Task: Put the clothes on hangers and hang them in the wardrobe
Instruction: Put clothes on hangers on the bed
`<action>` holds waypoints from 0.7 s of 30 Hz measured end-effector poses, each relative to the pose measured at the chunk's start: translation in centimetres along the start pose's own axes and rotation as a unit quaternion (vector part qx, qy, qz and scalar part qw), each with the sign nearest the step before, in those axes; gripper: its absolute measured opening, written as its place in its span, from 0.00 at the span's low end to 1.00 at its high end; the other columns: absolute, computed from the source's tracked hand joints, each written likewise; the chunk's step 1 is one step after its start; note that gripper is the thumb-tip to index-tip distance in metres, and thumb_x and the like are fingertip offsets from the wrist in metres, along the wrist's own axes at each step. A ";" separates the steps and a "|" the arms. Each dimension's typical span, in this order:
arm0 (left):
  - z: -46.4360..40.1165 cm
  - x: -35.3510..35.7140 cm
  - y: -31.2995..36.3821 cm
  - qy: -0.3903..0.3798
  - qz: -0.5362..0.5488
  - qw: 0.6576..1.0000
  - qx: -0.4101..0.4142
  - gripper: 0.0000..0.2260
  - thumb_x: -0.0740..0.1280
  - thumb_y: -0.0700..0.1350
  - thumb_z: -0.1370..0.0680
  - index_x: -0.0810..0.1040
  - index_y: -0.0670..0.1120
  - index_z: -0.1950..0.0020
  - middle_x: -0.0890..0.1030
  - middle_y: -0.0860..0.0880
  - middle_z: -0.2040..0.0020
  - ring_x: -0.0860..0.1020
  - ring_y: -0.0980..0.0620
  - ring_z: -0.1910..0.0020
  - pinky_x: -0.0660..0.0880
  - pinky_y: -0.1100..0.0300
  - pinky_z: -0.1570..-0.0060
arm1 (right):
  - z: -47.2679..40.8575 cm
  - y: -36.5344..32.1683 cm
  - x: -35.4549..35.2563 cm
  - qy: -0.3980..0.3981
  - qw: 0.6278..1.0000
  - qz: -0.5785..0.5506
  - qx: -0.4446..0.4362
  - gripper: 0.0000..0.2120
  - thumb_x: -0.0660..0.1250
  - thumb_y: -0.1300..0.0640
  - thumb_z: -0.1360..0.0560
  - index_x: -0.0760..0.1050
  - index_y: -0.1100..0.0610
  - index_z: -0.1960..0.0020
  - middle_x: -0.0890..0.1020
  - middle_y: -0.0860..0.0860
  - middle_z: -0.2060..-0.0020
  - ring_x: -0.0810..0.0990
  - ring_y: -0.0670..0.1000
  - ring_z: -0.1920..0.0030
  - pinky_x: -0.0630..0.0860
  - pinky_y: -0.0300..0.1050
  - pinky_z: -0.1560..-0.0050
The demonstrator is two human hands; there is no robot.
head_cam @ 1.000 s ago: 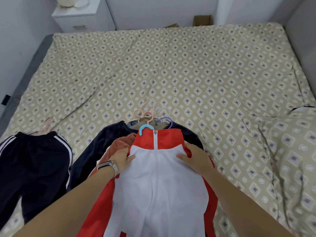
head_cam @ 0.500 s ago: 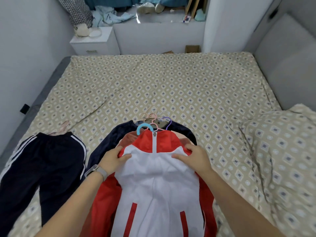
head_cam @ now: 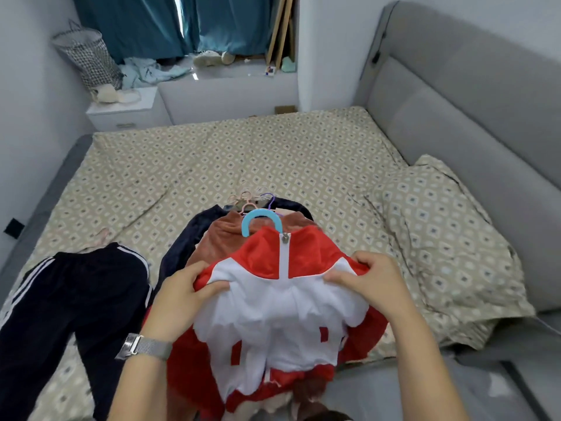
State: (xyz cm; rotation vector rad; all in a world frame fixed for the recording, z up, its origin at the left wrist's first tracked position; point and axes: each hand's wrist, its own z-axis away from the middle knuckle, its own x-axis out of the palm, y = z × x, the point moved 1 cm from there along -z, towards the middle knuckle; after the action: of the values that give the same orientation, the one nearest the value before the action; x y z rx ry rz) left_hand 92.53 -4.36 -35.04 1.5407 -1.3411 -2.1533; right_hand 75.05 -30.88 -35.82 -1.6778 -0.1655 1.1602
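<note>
We grip the red-and-white jacket (head_cam: 279, 302) at its shoulders, left hand (head_cam: 179, 290) and right hand (head_cam: 373, 284) apart, its blue hanger hook (head_cam: 261, 219) on the far side.

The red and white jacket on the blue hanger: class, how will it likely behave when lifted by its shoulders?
Probably floppy: the red and white jacket already bunches into folds where the left hand and right hand grip it. Likely light, being thin fabric. The blue hanger should hold the shoulders, while the body hangs.
</note>
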 end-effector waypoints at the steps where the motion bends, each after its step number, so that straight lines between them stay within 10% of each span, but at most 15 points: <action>1: 0.9 0.1 0.6 -0.001 0.002 1.000 0.013 0.15 0.73 0.51 0.29 0.71 0.49 0.68 0.70 0.55 0.74 0.66 0.57 0.73 0.62 0.64 0.72 | 1.3 -0.1 -0.7 0.014 1.000 0.017 0.001 0.33 0.77 0.36 0.46 0.58 0.56 0.72 0.58 0.47 0.74 0.57 0.46 0.71 0.58 0.46 0.69; 21: 3.9 15.1 16.6 -0.086 -0.024 0.980 0.180 0.14 0.72 0.57 0.31 0.71 0.52 0.67 0.76 0.57 0.67 0.73 0.57 0.67 0.67 0.57 0.67 | 12.7 11.1 -19.0 0.164 0.978 0.066 0.109 0.36 0.75 0.31 0.47 0.61 0.59 0.69 0.60 0.46 0.75 0.59 0.46 0.72 0.60 0.46 0.69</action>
State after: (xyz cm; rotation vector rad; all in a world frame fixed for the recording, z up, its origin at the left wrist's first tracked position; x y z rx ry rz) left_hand 76.86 -20.77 -32.60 1.5430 -1.8542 -2.2084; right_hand 51.05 -38.85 -32.96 -1.6743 0.2751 0.9426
